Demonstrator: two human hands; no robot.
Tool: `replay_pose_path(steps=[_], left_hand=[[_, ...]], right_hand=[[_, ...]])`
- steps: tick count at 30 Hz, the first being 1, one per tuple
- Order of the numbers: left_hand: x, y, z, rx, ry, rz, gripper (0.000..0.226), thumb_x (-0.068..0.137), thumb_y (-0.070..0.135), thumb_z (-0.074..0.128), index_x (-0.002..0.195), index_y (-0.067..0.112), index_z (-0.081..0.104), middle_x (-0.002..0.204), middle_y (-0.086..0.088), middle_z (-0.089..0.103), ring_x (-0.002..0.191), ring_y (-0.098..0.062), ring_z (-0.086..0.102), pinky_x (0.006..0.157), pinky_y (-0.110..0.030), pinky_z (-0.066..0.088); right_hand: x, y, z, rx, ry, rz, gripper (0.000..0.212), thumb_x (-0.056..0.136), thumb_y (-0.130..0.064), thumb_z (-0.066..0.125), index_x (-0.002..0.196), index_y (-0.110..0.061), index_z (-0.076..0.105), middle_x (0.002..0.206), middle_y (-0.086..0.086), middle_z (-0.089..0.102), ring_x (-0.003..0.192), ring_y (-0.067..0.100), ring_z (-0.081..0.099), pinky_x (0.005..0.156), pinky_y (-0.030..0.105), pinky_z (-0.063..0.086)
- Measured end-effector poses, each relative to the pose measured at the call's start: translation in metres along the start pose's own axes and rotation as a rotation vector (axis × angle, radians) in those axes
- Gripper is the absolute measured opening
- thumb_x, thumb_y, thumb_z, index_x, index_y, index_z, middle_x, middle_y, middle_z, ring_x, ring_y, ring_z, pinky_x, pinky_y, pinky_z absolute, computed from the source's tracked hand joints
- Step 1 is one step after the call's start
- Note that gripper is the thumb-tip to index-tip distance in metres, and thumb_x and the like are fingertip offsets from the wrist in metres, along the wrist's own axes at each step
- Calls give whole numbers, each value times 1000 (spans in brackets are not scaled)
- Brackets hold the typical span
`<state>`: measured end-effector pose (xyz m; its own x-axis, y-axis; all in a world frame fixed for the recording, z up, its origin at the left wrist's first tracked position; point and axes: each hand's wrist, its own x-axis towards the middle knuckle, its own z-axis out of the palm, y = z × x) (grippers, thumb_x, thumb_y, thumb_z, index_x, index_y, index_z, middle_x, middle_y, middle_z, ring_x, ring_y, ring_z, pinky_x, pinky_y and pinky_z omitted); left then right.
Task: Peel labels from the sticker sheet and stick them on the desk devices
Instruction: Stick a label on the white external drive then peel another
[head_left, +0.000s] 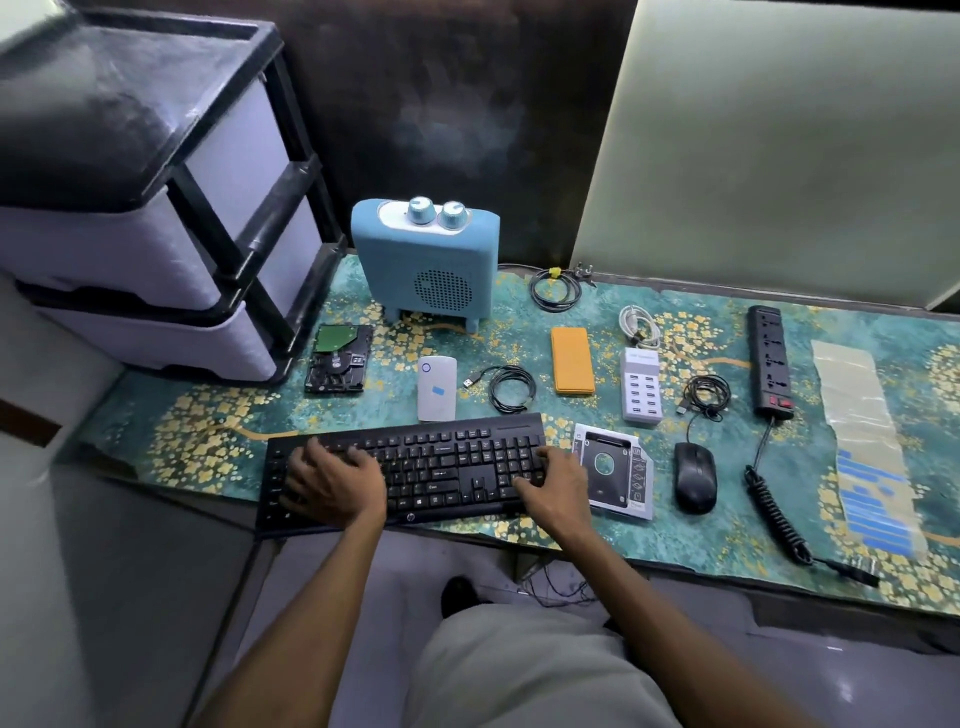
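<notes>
Keyboard (410, 467): black, at the desk's front edge, partly covered by both hands.
Sticker sheet (865, 457): pale, far right, blue labels at its near end.
Left hand (335, 480): fingers spread on the keys.
Right hand (556, 480): flat on the keyboard's right end.
White device (437, 387): one blue label stuck on it.

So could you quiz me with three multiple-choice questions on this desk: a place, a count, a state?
1. Where is the sticker sheet?
A. far right of the desk
B. under the keyboard
C. on the drawers

2. How many knobs top the blue heater?
A. one
B. two
C. four

3. What are both hands doing?
A. peeling a label
B. resting on the keyboard
C. holding the mouse

Key: 1 A, it lies beyond the power strip. 2 B, two knobs show. 3 B, left hand and right hand lie flat on the keys.
</notes>
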<state>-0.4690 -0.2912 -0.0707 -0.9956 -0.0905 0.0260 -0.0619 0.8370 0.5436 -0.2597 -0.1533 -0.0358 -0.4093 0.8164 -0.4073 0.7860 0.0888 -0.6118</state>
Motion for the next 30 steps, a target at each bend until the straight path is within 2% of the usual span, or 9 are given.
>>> replay_pose_path(steps=[2, 6, 11, 14, 16, 20, 24, 28, 30], left_hand=[[-19, -14, -13, -81, 38, -124, 50, 81, 23, 68, 127, 11, 54, 139, -20, 50, 129, -42, 46, 109, -58, 31], [-53, -12, -19, -284, -82, -532, 59, 85, 25, 66, 135, 6, 41, 146, -28, 36, 130, -47, 39, 103, -56, 34], [-37, -6, -20, -410, -103, -602, 64, 85, 5, 68, 142, -2, 41, 148, -31, 36, 134, -49, 39, 106, -54, 40], [-22, -9, -18, -376, -138, -537, 61, 80, 1, 67, 139, -3, 48, 150, -31, 41, 139, -46, 39, 111, -53, 41], [-21, -1, -18, -374, -149, -533, 60, 81, -2, 65, 138, 0, 47, 158, -29, 29, 143, -44, 35, 112, -50, 39], [-32, 15, -17, -362, -92, -530, 55, 77, 0, 68, 127, 8, 46, 155, -23, 26, 124, -46, 43, 100, -54, 44], [-52, 36, 6, -370, -104, -227, 48, 71, 1, 66, 114, 16, 52, 136, -15, 44, 117, -38, 51, 97, -51, 45], [-94, 82, 25, -474, -297, 6, 29, 81, -1, 66, 106, 10, 57, 118, -7, 50, 105, -27, 54, 79, -35, 46], [-118, 102, 35, -478, -394, 90, 22, 83, -1, 65, 100, 11, 59, 110, -7, 57, 98, -27, 58, 78, -37, 49]], right_hand=[[3, -6, 2, -9, -5, 24, 60, 88, -35, 70, 140, -15, 48, 140, 12, 49, 132, 28, 42, 111, 43, 39], [5, -11, 7, -90, -85, 29, 65, 87, -39, 67, 143, -14, 45, 146, 19, 44, 135, 36, 40, 114, 49, 38], [-5, -4, 13, -204, -165, -4, 48, 88, -35, 64, 127, -13, 45, 137, 23, 42, 128, 40, 38, 108, 50, 41], [-13, -5, 18, -218, -164, -23, 50, 88, -36, 64, 128, -13, 46, 133, 22, 42, 124, 40, 40, 105, 47, 42], [-15, -6, 18, -197, -131, -27, 56, 88, -36, 63, 136, -12, 47, 133, 22, 43, 124, 40, 42, 103, 45, 42], [-16, -1, 16, -119, -80, -12, 61, 83, -42, 64, 139, -20, 51, 124, 16, 50, 109, 33, 55, 97, 44, 51], [-15, 8, -1, -11, 32, -44, 35, 84, -37, 65, 116, -23, 66, 111, 3, 50, 103, 25, 60, 90, 38, 54], [-15, 33, -21, 126, 156, -11, 29, 89, -33, 66, 116, -22, 67, 115, 1, 57, 100, 17, 61, 90, 37, 54], [-16, 50, -31, 188, 216, -3, 24, 91, -29, 66, 113, -20, 69, 111, 1, 62, 96, 14, 63, 90, 37, 56]])
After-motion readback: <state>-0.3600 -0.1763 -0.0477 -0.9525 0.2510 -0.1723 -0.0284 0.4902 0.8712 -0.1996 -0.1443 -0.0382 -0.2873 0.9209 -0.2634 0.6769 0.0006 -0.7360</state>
